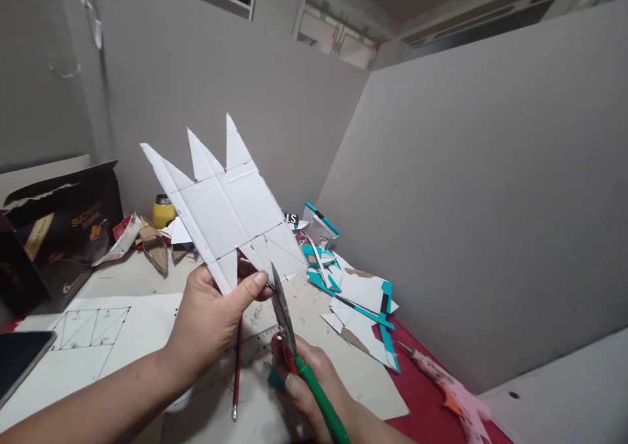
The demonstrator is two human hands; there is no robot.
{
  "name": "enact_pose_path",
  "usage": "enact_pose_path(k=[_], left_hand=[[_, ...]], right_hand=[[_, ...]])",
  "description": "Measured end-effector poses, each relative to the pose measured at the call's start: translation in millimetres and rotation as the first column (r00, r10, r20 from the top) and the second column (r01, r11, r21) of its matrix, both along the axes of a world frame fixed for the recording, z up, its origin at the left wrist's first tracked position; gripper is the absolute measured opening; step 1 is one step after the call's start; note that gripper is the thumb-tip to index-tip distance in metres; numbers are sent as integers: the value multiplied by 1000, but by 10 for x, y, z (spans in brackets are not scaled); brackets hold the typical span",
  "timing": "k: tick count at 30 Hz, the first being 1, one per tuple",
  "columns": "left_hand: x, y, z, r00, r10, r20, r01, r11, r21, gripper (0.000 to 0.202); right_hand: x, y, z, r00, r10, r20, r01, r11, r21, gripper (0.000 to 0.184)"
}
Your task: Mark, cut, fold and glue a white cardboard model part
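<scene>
My left hand is closed on the lower edge of a white cardboard cutout with pointed flaps and pencil fold lines, holding it upright over the desk. My right hand grips a pair of scissors with green and red handles. The blades point up and touch the cutout's lower edge beside my left thumb.
A red pencil lies on a grey board. A sheet with a drawn grid lies at the left, a black box behind it. Teal and white cardboard scraps, a yellow jar and a pink glue gun surround them. Grey partitions wall the desk.
</scene>
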State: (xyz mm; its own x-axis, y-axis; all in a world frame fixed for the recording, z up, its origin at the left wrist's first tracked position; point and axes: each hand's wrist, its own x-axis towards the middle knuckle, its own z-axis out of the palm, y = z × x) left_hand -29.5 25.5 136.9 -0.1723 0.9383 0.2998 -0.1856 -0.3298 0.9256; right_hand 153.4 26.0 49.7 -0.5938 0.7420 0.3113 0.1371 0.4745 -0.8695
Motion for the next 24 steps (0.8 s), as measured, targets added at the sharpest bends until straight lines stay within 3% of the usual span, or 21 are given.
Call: enact_pose_path(k=[10,24], left_hand=[[19,-2,-22,1000,3,-3,-3,1000,4,8],[6,4,-68,1000,4,-19,-4,1000,-4,8]], right_hand=[[-33,-4,12,999,-4,-38,5,1000,30,38],[-6,-16,-88,998,-62,1,62,997,-40,36]])
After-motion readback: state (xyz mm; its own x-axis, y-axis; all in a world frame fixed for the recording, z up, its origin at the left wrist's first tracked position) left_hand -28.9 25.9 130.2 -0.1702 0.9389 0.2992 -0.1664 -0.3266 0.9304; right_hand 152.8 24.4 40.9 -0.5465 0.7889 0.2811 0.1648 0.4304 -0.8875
